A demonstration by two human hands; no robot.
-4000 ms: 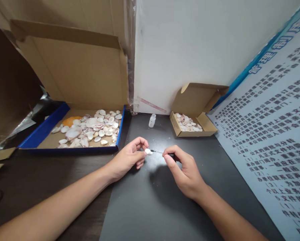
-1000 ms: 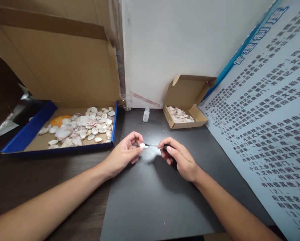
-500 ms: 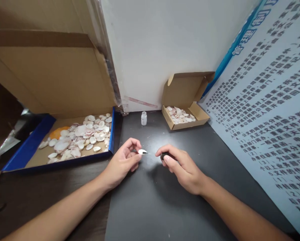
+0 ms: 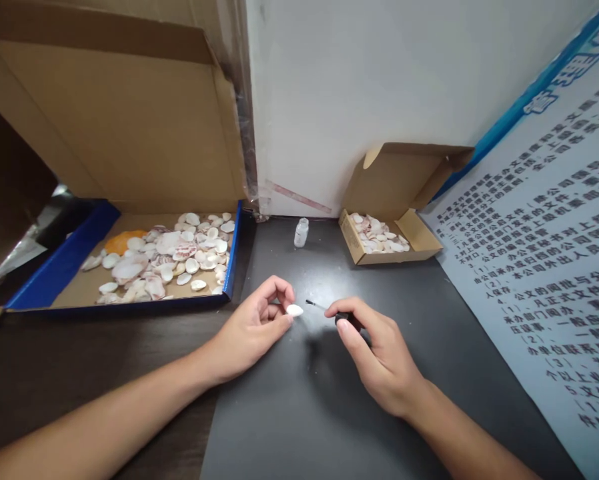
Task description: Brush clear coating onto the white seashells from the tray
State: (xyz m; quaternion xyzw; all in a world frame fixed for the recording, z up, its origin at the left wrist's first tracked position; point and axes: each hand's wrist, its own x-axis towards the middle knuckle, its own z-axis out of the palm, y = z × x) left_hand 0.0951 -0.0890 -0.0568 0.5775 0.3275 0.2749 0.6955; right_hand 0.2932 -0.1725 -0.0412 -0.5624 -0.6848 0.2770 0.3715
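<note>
Between thumb and fingertips, my left hand (image 4: 259,323) pinches a small white seashell (image 4: 294,311) above the dark mat. My right hand (image 4: 379,347) is closed around the black cap of a small applicator brush (image 4: 347,319). Its thin stem points left, and the dark bristle tip ends a short way right of the shell, apart from it. Farther back on the mat stands a small open bottle (image 4: 301,233) with whitish contents, upright and touched by neither hand.
At the left is an open blue-edged cardboard box (image 4: 74,263) of seashells (image 4: 164,257). A smaller open cardboard box (image 4: 394,257) with shells (image 4: 377,235) stands back right. A white panel (image 4: 339,100) rises behind, and a printed sheet (image 4: 544,267) leans along the right.
The brush tip has come away from the shell toward the right and now shows clear of it. The shell has turned its white face more into view. The whole view has shifted slightly.
</note>
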